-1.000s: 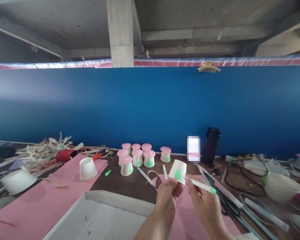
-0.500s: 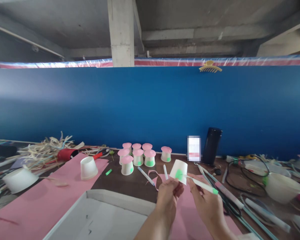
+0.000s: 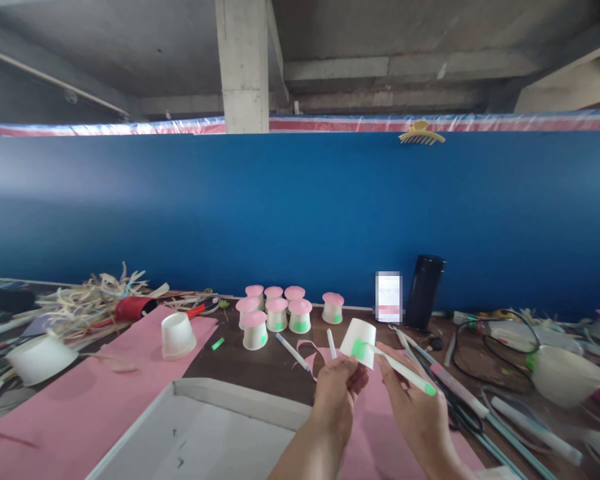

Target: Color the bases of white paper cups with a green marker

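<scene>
My left hand (image 3: 337, 390) grips a white paper cup (image 3: 356, 333) by its lower rim, the cup turned upside down and tilted. A green patch (image 3: 359, 349) colours its side. In my right hand (image 3: 414, 407) is a white marker pen (image 3: 404, 369) with a green end, its tip touching the cup by the green patch. Beyond my hands stand several upturned cups (image 3: 255, 337) topped with pink paper discs, some with green patches showing. A green pen cap (image 3: 217, 344) lies on the dark table, and a blue-tipped marker (image 3: 293, 352) rests nearer the cup.
A shallow white box (image 3: 240, 390) sits in front at left. Pink paper (image 3: 70, 407) spreads beside it under a plain white cup (image 3: 177, 335). Scissors, cords and tools crowd the right, near a black cylinder (image 3: 424, 292). A blue partition (image 3: 300, 213) stands behind.
The marker's tip has shifted slightly over the cup's side, and its rear end has dipped. The green patch looks a little wider. Both hands keep their hold.
</scene>
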`<state>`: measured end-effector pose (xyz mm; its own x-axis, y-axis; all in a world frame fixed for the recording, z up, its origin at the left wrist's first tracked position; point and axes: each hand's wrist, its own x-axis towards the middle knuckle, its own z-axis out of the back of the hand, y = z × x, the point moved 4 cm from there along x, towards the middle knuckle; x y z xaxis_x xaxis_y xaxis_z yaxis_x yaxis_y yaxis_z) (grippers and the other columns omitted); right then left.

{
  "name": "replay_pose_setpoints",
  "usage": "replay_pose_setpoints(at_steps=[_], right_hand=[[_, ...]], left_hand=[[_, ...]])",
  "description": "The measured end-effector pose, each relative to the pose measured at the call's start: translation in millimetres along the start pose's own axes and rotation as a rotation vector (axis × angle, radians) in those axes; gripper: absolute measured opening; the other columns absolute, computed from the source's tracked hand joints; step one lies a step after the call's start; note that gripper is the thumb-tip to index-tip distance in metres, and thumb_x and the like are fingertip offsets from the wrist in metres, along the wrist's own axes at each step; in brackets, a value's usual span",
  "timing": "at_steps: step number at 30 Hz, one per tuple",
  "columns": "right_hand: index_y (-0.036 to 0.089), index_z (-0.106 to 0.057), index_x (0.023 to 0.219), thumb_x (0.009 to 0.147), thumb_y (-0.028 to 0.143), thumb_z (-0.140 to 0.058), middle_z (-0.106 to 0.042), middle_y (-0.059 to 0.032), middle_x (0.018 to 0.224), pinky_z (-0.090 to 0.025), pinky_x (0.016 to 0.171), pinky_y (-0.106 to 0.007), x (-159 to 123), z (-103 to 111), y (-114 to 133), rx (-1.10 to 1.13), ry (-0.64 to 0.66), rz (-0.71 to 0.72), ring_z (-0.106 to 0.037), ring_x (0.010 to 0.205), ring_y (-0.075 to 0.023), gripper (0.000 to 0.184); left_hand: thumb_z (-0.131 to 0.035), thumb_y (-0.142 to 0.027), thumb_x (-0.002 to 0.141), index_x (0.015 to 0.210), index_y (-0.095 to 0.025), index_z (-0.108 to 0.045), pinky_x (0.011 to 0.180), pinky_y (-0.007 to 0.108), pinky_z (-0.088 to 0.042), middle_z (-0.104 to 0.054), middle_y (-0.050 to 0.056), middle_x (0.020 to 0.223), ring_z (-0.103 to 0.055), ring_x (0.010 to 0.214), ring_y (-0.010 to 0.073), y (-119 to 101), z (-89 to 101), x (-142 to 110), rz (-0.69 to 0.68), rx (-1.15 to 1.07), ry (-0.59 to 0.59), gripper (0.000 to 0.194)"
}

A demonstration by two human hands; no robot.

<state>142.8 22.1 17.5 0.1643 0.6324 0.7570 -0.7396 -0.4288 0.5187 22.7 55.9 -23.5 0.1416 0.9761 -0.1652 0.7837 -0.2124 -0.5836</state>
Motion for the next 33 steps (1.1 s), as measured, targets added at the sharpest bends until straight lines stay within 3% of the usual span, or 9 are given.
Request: replay_pose_setpoints(at_steps=[7, 14, 20, 28, 33], right_hand=[[0.019, -0.067, 0.096, 0.086, 0.043, -0.048, -0.071, -0.0067, 0.091, -0.053, 0.065, -0.024, 0.6, 1.0, 2.8, -0.046, 0.067, -0.043, -0.068, 0.076, -0.0182, 0.033], [0.018, -0.067, 0.1, 0.086, 0.043, -0.047, -0.07, -0.0083, 0.096, -0.053, 0.07, -0.027, 0.1, 0.2, 1.0, -0.024, 0.019, 0.005, -0.067, 0.085, -0.0203, 0.034], [0.018, -0.067, 0.094, 0.085, 0.045, -0.047, -0.072, -0.0064, 0.084, -0.052, 0.059, -0.023, 1.2, 2.0, 3.1, -0.058, 0.073, -0.085, -0.067, 0.066, -0.017, 0.035], [0.017, -0.068, 0.099, 0.086, 0.042, -0.047, -0.069, -0.0092, 0.094, -0.052, 0.063, -0.026, 1.7, 1.3, 5.4, -0.038, 0.003, 0.021, -0.066, 0.081, -0.0201, 0.035], [0.017, -0.068, 0.095, 0.086, 0.045, -0.046, -0.071, -0.0075, 0.083, -0.051, 0.055, -0.024, 1.9, 2.7, 4.2, -0.062, 0.067, -0.059, -0.067, 0.068, -0.0188, 0.037]], left_hand=[[-0.073, -0.015, 0.063, 0.064, -0.008, -0.064, 0.069, 0.024, -0.05, -0.059, 0.004, 0.065, -0.057, 0.063, 0.0111, -1.0, -1.1, -2.2, -0.011, -0.002, -0.005, 0.012], [-0.072, -0.016, 0.065, 0.067, -0.008, -0.064, 0.068, 0.024, -0.05, -0.059, 0.005, 0.066, -0.057, 0.063, 0.0114, -1.6, -1.8, -3.3, -0.01, 0.005, 0.006, 0.011], [-0.07, -0.014, 0.066, 0.064, -0.009, -0.063, 0.068, 0.024, -0.05, -0.058, 0.004, 0.063, -0.057, 0.061, 0.0108, -2.4, -1.5, -2.8, -0.019, -0.009, -0.007, 0.009], [-0.069, -0.014, 0.067, 0.065, -0.009, -0.063, 0.066, 0.023, -0.05, -0.06, 0.005, 0.064, -0.058, 0.061, 0.0107, -3.9, -3.8, -6.1, -0.01, 0.006, 0.007, 0.008], [-0.07, -0.013, 0.066, 0.064, -0.009, -0.062, 0.065, 0.023, -0.05, -0.059, 0.004, 0.063, -0.058, 0.06, 0.0108, -3.6, -3.7, -5.0, -0.007, -0.008, -0.011, 0.009]])
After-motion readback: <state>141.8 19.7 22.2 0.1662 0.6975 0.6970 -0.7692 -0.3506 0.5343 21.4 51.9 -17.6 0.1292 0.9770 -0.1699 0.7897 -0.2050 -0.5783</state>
